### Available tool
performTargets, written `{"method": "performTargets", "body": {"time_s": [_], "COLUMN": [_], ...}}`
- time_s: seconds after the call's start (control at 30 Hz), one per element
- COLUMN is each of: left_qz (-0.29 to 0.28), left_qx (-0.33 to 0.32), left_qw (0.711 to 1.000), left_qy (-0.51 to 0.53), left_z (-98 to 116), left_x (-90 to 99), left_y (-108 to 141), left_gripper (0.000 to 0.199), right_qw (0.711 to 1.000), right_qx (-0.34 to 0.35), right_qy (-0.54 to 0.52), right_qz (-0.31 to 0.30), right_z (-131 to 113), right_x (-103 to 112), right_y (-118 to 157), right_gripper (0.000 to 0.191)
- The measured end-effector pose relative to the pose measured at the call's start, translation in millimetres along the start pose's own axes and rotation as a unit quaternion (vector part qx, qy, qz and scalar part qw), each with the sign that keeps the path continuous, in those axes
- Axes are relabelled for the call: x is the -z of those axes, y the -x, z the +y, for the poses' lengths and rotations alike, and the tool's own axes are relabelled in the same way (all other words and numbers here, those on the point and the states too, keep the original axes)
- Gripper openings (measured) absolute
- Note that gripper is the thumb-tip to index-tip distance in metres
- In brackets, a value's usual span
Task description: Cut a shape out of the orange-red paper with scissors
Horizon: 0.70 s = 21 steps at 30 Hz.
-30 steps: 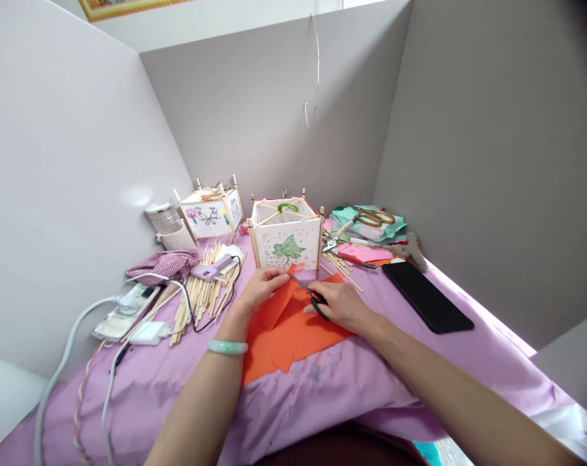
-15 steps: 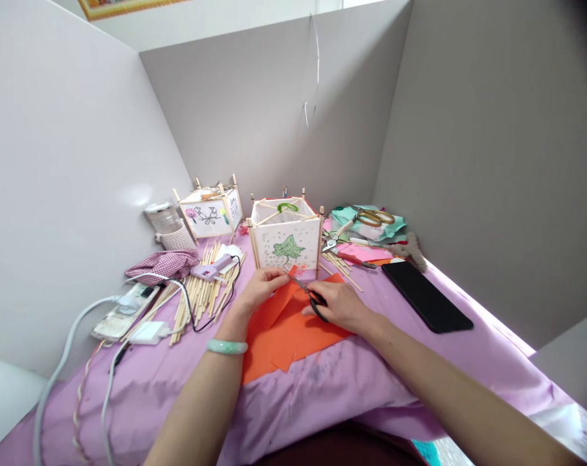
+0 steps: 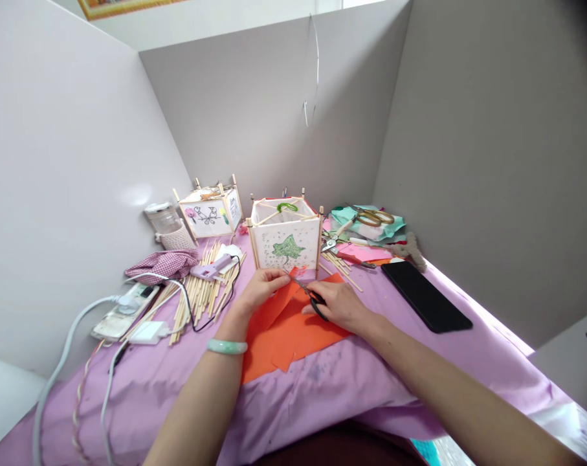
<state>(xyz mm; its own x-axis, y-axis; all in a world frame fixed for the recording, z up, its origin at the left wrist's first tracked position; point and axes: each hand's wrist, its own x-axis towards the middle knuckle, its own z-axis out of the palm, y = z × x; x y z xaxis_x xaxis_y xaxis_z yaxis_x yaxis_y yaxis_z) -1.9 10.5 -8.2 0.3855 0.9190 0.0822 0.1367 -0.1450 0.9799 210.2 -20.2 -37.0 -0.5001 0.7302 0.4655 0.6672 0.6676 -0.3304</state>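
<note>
My left hand (image 3: 266,289) pinches a raised piece of orange paper (image 3: 277,307) between thumb and fingers. In my right hand (image 3: 344,305) are small black-handled scissors (image 3: 317,305), their blades pointing up and left at the upper edge of the held piece. Beneath both hands lies a larger orange sheet (image 3: 312,340) with a small loose scrap (image 3: 283,360) near its front edge. Directly behind the blades stands a white-panelled stick lantern (image 3: 286,239) with a green leaf picture on its front.
Wooden sticks (image 3: 203,301) and a lilac glue gun (image 3: 214,265) lie at left, beside cords and a power strip (image 3: 125,314). A second lantern (image 3: 210,210) stands behind them. At right are a black phone (image 3: 426,296), pliers (image 3: 356,260) and gold-handled scissors (image 3: 373,217).
Almost nothing differs. Both hands, the scissors and the orange paper keep practically the same place.
</note>
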Motion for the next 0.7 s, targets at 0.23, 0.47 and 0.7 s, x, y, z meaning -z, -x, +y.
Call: {"method": "performTargets", "body": {"time_s": [0.23, 0.47, 0.7], "left_qz": [0.001, -0.006, 0.031], "left_qx": [-0.002, -0.003, 0.0], "left_qw": [1.0, 1.0, 0.999], "left_qy": [-0.007, -0.011, 0.025], "left_z": [-1.3, -1.1, 0.2], "left_x": [1.3, 1.9, 0.8], "left_y": [-0.8, -0.3, -1.5], "left_gripper": [0.026, 0.025, 0.026], "right_qw": [1.0, 1.0, 1.0], "right_qx": [-0.002, -0.001, -0.003], "right_qy": [0.004, -0.001, -0.002], "right_qz": [-0.002, -0.003, -0.001], "right_z": [-1.3, -1.1, -4.5], "right_x": [2.2, 2.1, 7.2], "right_y": [-0.1, -0.1, 1.0], "right_gripper": [0.038, 0.038, 0.044]}}
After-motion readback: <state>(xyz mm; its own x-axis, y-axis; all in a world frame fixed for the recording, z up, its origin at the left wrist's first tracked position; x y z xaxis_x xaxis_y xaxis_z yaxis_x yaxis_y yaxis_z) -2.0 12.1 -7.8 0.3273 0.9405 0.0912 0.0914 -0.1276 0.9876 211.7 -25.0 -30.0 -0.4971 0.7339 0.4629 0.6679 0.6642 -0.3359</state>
